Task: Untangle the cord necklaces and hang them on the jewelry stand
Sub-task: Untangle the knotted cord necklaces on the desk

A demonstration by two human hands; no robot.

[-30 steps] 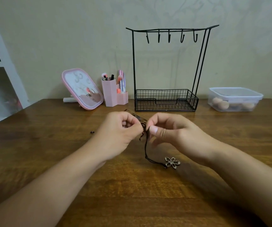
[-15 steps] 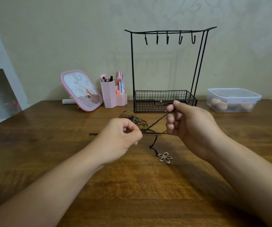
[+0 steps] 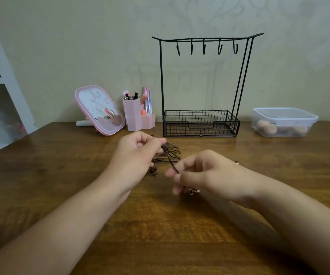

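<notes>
Since half a second ago: right hand [image 3: 205, 173] dropped nearer and leftward, left hand [image 3: 138, 153] raised. Left fingers pinching dark brown cord necklace [image 3: 170, 158] at upper end; right fingertips pinching lower end, strand taut between. Remaining tangled cords [image 3: 172, 153] heaped on brown wooden table [image 3: 41, 165] behind hands. Black wire jewelry stand [image 3: 202, 86] beyond, hooks bare.

Pink mirror [image 3: 100, 110]; brush holder [image 3: 138, 118] — lidded tub [image 3: 284, 122]

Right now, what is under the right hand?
A metal pendant peeks out beneath the right hand, low over the wooden table. The hand covers most of it, so its shape and cord attachment are hidden.
</notes>
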